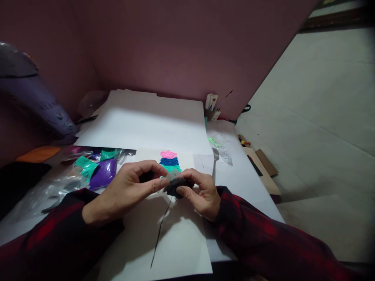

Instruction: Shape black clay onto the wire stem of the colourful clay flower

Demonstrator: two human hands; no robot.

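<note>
Between my two hands is a small black packet [175, 186] with a clear plastic edge, held above a sheet of paper. My left hand [131, 187] pinches the clear edge between thumb and fingers. My right hand [202, 191] grips the black part, its thumb in front. On the paper [181, 242] below, a thin black line [159, 230] runs down toward me. Just beyond my fingers, textured bands in pink [169, 154], dark blue [169, 161] and turquoise [166, 168] lie on the sheet, partly hidden by my hands.
Plastic bags with purple [104, 173] and green packets [84, 166] lie at left, near a lilac lamp-like object [43, 97]. A stack of white sheets [146, 117] is at the back. To the right are a fork [215, 158], clear wrapping [225, 156] and a pen holder [211, 111].
</note>
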